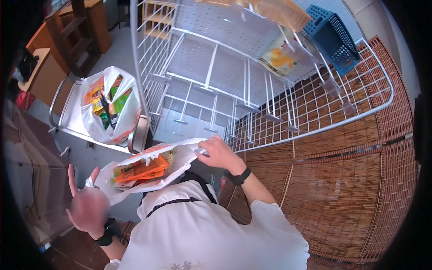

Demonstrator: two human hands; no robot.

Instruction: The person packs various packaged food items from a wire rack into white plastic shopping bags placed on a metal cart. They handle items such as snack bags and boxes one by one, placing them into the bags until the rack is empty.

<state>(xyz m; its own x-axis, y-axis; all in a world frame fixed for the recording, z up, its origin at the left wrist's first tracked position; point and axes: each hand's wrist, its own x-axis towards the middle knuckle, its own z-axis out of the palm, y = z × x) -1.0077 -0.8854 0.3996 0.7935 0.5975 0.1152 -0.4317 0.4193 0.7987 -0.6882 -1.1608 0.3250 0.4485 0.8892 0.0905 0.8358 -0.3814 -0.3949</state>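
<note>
A white plastic carrier bag (185, 156) hangs stretched between my two hands, its mouth facing up. Inside lie flat orange packets (145, 170), with part of a yellowish-green packet beside them. My right hand (217, 153) pinches the bag's rim at its right end, just below the wire rack. At the other end, a strip of the bag loops around fingers of my left hand (88, 204), while other fingers stick out apart. Blur covers that palm. Both wrists wear black bands.
A second white bag (90, 126) full of colourful packets sits on a metal-framed seat (70, 105), left. Ahead stands a white wire rack (216, 86) with protruding hooks, a blue perforated basket (332, 38) and a fruit-printed package (280, 60). Woven reed screens (330, 199) line the right side.
</note>
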